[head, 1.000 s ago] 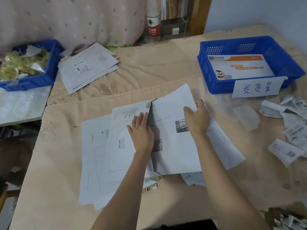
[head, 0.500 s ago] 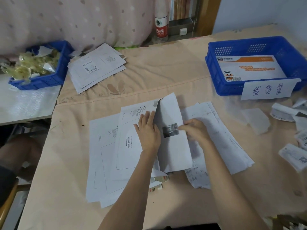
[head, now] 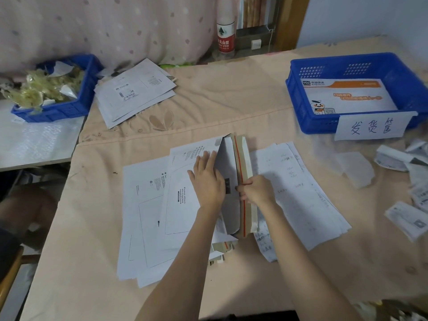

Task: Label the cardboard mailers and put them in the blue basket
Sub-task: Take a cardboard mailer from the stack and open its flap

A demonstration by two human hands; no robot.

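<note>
Pinching the brown flap point(head: 243, 163) of a cardboard mailer point(head: 229, 167), the right hand point(head: 256, 191) has its fingers curled round the flap's edge, right by the thin red tear strip that runs its whole length. That flap stands half folded over, so you see plain brown card on one side and the white face of the mailer on the other, with a small dark printed patch near the middle. Left hand point(head: 207, 179) lies flat, fingers straight, pressing down on the white mailer stack point(head: 148, 212) just beside the fold. Those mailers are white with grey outlined boxes and small black print, fanned out and overlapping. Right of the hands sits a pile of white sheets point(head: 298, 193) with faint handwriting. Everything rests on a peach cloth-covered table point(head: 231, 96). Far right, well apart from the hands, the blue basket point(head: 301, 105) holds one mailer with orange print and a cartoon figure, and a handwritten paper sign point(head: 370, 128) hangs on its front. Loose label scraps point(head: 407, 216) are scattered at the right edge.
</note>
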